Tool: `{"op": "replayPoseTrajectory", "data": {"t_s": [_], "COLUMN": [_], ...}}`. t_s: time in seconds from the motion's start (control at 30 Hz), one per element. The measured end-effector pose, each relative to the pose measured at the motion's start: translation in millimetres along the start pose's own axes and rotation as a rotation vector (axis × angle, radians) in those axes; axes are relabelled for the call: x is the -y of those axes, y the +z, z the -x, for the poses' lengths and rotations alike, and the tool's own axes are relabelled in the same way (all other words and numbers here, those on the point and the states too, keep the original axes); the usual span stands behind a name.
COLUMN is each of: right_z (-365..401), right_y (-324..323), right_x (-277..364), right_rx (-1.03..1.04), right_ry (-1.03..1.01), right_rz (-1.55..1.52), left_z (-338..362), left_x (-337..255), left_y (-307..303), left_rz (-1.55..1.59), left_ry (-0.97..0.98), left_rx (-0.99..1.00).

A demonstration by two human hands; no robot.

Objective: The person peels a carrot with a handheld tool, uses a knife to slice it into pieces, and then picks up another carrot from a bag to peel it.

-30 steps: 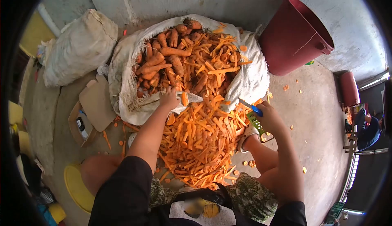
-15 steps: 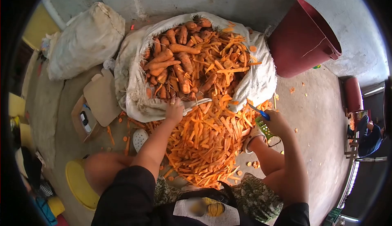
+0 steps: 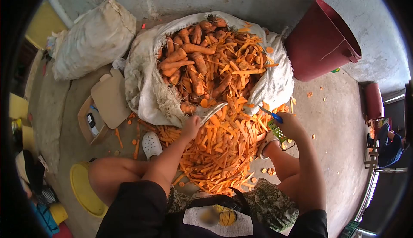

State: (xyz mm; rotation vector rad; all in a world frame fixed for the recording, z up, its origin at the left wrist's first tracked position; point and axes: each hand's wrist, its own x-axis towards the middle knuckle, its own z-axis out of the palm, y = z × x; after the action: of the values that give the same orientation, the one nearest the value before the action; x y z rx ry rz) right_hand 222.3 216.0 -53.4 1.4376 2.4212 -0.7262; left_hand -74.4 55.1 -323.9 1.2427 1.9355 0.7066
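Orange carrot strips (image 3: 219, 147) lie heaped on the concrete floor (image 3: 335, 143) between our knees, spilling from the mouth of a white woven sack (image 3: 146, 91) that lies open in front of us. Whole carrots (image 3: 193, 63) fill the left half of that sack, with more cut strips over its right half.

Our left hand (image 3: 191, 125) rests palm down at the near lip of the sack, where the cloth meets the heap. Its fingers are curled under, and we cannot tell whether they have hold of anything. Our right hand (image 3: 292, 127) is closed round a blue-handled knife (image 3: 272, 115), whose blade points up and left over the edge of the strips. A green tool (image 3: 277, 132) with slots sits against the same palm, just below the knife.

Beyond the sack a maroon bucket (image 3: 322, 40) leans tilted against the wall. A second sack (image 3: 94, 38), tied shut, stands to the left. Near it are an open cardboard box (image 3: 103, 104) and a white shoe (image 3: 151, 145). Another person (image 3: 389, 147) is at the far right edge, well apart from us.
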Motion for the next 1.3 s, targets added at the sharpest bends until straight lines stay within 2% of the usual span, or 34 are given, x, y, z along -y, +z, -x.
{"op": "replayPoseTrajectory", "data": {"t_s": [0.03, 0.1, 0.13, 0.2, 0.23, 0.3, 0.33, 0.4, 0.53, 0.6, 0.63, 0.7, 0.73, 0.77, 0.83, 0.87, 0.9, 0.97, 1.03, 1.1, 1.13, 1.2, 1.23, 1.3], "right_z": [0, 0, 0, -1, -1, -1, -1, -1, 0, 0, 1, 1, 1, 2, 6, 8, 10, 11, 15, 18, 19, 27, 30, 37], "right_y": [0, 0, 0, 3, 4, 6, 7, 4, 2, 3, 2, -1, -1, -2, -5, -6, -6, -6, -10, -12, -12, -17, -21, -28], "right_x": [1, 2, 2, 1, 0, 0, 0, 2, 3, -1, -1, -1, -1, -1, 4, 7, 8, 10, 16, 22, 24, 37, 45, 58], "right_rx": [-0.003, -0.007, -0.007, -0.003, -0.004, -0.007, -0.005, -0.008, 0.058, 0.067, 0.068, 0.06, 0.046, 0.031, 0.001, -0.025, -0.036, -0.05, -0.074, -0.1, -0.13, -0.216, -0.229, -0.328], "right_ry": [0.013, 0.028, 0.024, 0.022, 0.022, 0.023, 0.031, 0.042, 0.076, 0.071, 0.086, 0.094, 0.075, 0.054, 0.022, -0.002, -0.008, -0.007, -0.045, -0.083, -0.103, -0.144, -0.151, -0.122], "right_rz": [-0.006, -0.011, -0.008, -0.002, -0.007, -0.014, -0.021, -0.026, 0.026, 0.035, 0.016, -0.006, -0.008, -0.01, -0.011, -0.011, -0.016, -0.041, -0.032, -0.024, -0.038, -0.065, -0.066, -0.197], "left_z": [-5, -14, -17, -16, -22, -33, -42, -58, -65, -58, -57, -57, -58, -57, -46, -45, -49, -53, -46, -37, -31, -15, 4, 48], "left_x": [6, 13, 1, -32, -30, -20, -13, -6, -9, -15, -7, 5, 4, 3, -23, -38, -44, -64, -100, -141, -157, -191, -217, -270], "left_y": [-4, -9, -21, -54, -56, -61, -60, -58, -56, -49, -43, -41, -55, -67, -103, -128, -145, -158, -195, -223, -233, -249, -255, -255], "left_rz": [-0.001, -0.201, -0.2, -0.637, -0.636, -0.806, -0.806, -0.784, -0.79, -0.892, -0.889, -0.51, -0.636, -0.64, -0.352, -0.143, -0.043, 0.299, 0.76, 0.868, 0.864, 1.172, 1.166, 1.439], "left_ry": [0.0, -0.184, -0.184, -0.206, -0.207, -0.069, -0.066, -0.099, -0.132, -0.273, -0.273, -0.572, -0.55, -0.553, -0.595, -0.663, -0.664, -0.624, -0.378, -0.105, -0.092, 0.18, 0.194, 0.341], "left_rx": [0.0, -0.301, -0.3, -0.152, -0.15, 0.029, 0.03, 0.349, 0.438, 0.419, 0.414, 0.304, 0.476, 0.466, 0.194, 0.255, 0.234, -0.212, -0.155, -0.186, -0.194, 0.0, -0.004, 0.376]}}
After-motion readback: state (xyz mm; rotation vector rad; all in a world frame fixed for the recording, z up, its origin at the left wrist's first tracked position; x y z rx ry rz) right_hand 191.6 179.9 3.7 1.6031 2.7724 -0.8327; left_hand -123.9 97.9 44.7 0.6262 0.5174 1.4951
